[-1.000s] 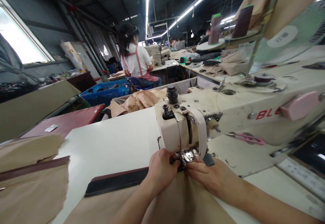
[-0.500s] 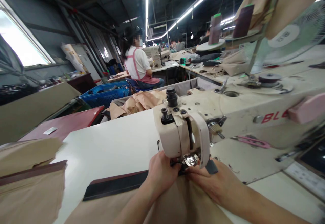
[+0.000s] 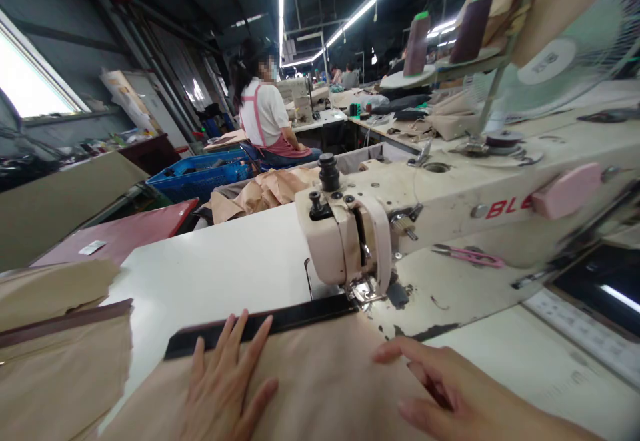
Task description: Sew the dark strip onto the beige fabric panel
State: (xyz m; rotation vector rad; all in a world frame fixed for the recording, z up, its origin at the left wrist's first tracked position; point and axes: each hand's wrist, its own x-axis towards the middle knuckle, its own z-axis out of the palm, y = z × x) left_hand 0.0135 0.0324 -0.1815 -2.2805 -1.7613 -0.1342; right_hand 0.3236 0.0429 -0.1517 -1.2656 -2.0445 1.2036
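Tan fabric (image 3: 320,374) under flat left hand (image 3: 223,388), right hand (image 3: 445,394) touching edge

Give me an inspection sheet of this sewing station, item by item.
Surface: white table, worn and chipped near the machine base.
Job's things: tan fabric with a dark edge strip running under the presser foot of the cream sewing machine.
Clutter: pink snips beside the machine; tan fabric stack at left.
Hands: left hand flat on the fabric, fingers spread; right hand resting on the fabric's right side, open.
Cables: nothing seen.
Surroundings: thread cones above the machine, fan, blue crate, a seated person at another station.
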